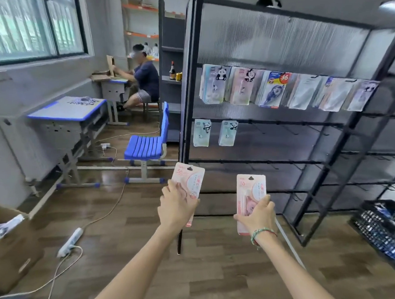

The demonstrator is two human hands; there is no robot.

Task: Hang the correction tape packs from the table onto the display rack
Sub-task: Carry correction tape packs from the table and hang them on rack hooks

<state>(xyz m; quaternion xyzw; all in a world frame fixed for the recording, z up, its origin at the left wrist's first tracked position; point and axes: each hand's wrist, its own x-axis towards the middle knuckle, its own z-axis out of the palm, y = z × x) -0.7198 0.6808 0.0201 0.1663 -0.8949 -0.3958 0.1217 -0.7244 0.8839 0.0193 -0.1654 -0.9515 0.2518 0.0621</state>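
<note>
My left hand (pixel 177 206) grips one pink correction tape pack (pixel 187 181) upright; my right hand (pixel 258 214) grips another pink pack (pixel 250 192). Both are near me, in front of the black display rack (pixel 190 102), where packs hang on far rows.

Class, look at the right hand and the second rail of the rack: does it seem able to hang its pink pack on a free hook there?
Probably yes. The right hand grips a pink pack in front of the rack; nothing stands between them, and the second rail holds only two packs at its left end.
</note>
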